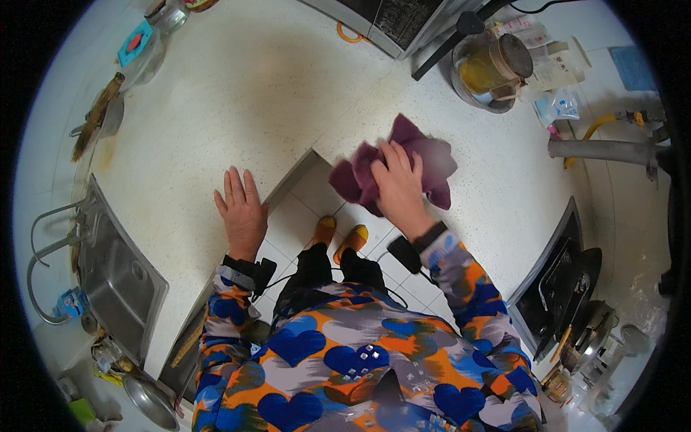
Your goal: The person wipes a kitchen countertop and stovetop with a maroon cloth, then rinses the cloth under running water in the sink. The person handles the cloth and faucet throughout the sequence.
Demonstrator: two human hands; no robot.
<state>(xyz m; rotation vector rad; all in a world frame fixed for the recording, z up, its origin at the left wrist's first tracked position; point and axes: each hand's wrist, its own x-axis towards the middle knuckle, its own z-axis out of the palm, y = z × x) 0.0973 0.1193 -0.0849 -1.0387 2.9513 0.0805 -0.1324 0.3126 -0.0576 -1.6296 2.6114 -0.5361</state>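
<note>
A crumpled maroon cloth [437, 162] lies at the inner edge of the speckled white countertop [243, 97]. My right hand [402, 186] grips it from above, fingers curled into its folds, and part of the cloth hangs over the counter's edge. To the left, my left hand [241, 213] rests palm down on the countertop near the corner, fingers apart, holding nothing.
A metal sink [116, 270] is set in the counter at left, a black stove [550, 286] at right. At the back right, a jug of yellow liquid [480, 70] sits in a metal bowl beside a black stand leg [440, 53] and a microwave-like appliance [399, 24].
</note>
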